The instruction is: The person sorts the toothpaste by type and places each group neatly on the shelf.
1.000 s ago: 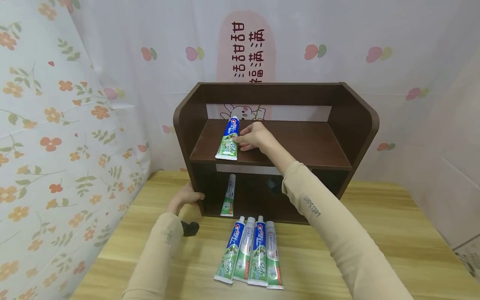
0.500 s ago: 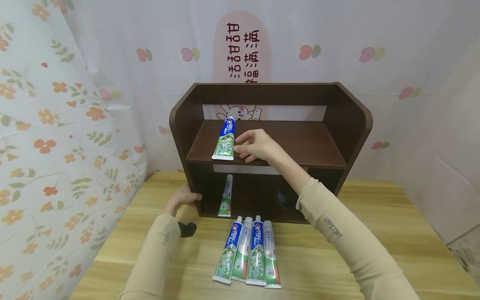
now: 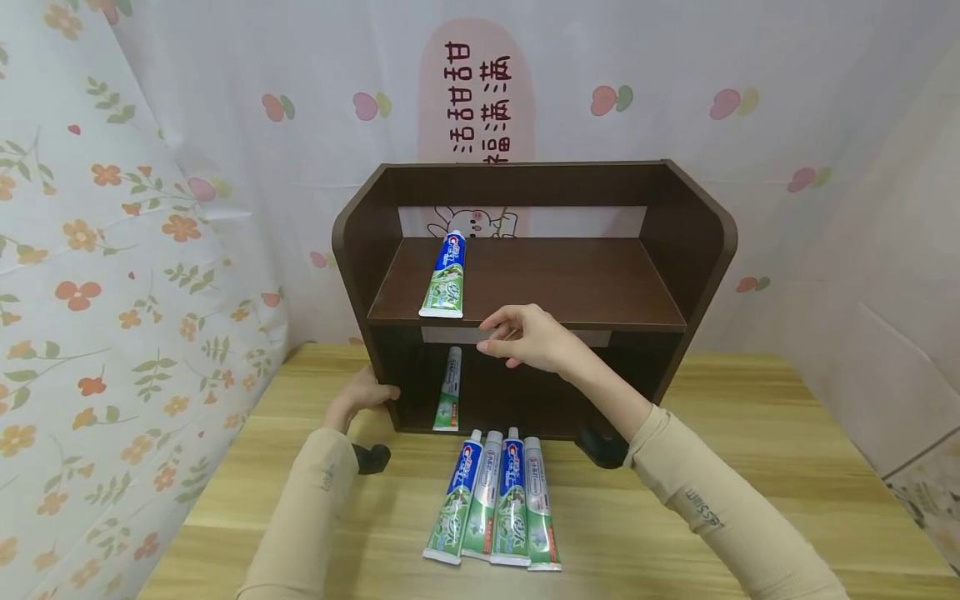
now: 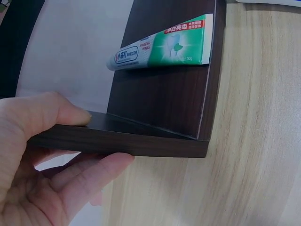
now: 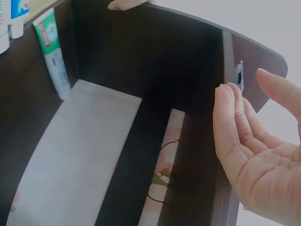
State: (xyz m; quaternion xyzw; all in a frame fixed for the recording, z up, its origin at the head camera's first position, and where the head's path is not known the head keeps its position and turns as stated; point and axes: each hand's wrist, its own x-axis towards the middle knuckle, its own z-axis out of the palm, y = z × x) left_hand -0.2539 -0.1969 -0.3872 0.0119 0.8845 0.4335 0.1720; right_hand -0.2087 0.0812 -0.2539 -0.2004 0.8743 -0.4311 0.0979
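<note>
My left hand [image 3: 363, 392] grips the left side panel of a dark brown two-tier shelf [image 3: 570, 275]. In the left wrist view its thumb lies on the panel's inner face and the fingers on the outer face. My right hand [image 3: 531, 337] holds nothing, fingers loosely bent, in front of the upper board's front edge. A blue and green toothpaste tube [image 3: 444, 279] lies on the upper board at the left, cap toward the back. On the lower level, also at the left, lies a silver and green toothpaste tube [image 4: 164, 44].
Several toothpaste tubes [image 3: 455, 500] lie side by side on the wooden table [image 3: 675, 533] before the shelf, caps toward it, blue-green and silver-green alternating. Behind the shelf hangs a printed curtain [image 3: 300, 167]; a flowered cloth [image 3: 112, 333] hangs at the left.
My right hand has let go of the blue and green toothpaste tube on the upper board and moved right, down and toward me. My left hand keeps its hold on the side panel.
</note>
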